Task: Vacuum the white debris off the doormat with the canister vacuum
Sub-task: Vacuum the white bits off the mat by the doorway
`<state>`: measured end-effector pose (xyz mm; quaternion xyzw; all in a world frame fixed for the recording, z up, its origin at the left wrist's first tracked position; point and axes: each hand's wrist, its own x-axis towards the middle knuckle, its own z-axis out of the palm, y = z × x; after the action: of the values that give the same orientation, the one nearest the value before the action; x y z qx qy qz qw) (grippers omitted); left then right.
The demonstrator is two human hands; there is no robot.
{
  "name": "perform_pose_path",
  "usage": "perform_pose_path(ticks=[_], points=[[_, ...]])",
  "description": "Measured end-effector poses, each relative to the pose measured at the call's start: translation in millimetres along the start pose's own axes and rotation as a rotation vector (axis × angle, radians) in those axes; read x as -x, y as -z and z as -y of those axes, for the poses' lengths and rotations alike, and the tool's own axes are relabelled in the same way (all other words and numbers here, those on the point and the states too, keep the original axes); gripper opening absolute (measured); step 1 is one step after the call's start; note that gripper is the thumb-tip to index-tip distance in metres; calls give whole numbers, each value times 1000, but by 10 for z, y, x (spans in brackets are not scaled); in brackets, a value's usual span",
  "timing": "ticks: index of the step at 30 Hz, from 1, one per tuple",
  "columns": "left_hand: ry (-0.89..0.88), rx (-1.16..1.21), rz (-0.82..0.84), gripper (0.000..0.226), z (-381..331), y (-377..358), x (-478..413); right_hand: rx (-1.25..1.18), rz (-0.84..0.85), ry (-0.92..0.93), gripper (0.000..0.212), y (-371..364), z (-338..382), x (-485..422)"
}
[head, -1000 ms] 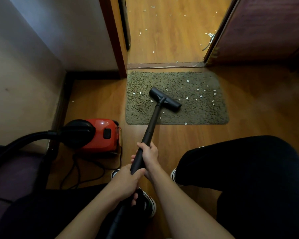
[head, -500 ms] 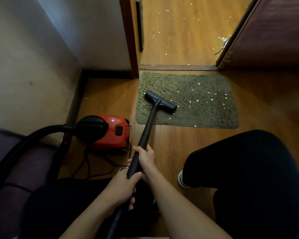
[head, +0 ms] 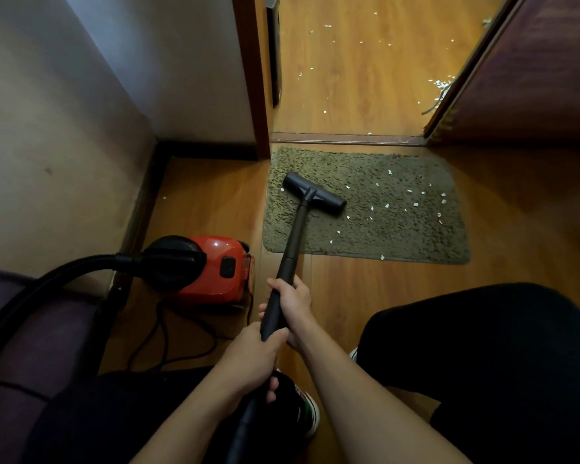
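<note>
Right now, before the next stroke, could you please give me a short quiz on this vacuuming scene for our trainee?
1. True or false: the floor nozzle rests on the right end of the doormat.
2. Most of the white debris on the doormat lies: A) left of the floor nozzle; B) right of the floor nozzle; C) evenly on both sides.
3. Which hand grips the wand nearer the floor nozzle?

Key: 1 false, it rests on the left part. 2 B. 3 the right hand; the left hand grips lower down.
</note>
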<state>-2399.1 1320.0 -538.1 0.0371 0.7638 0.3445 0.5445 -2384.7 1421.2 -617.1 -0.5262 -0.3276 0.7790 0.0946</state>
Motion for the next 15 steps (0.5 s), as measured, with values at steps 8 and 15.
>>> perform_pose_path(ticks=[8,15], points=[[-6,31,20,18,-231,-107,-279,20,-18,12,21,82,243,-315],[-9,56,-10,18,-278,-130,-312,54,16,-4,36,58,269,-432]])
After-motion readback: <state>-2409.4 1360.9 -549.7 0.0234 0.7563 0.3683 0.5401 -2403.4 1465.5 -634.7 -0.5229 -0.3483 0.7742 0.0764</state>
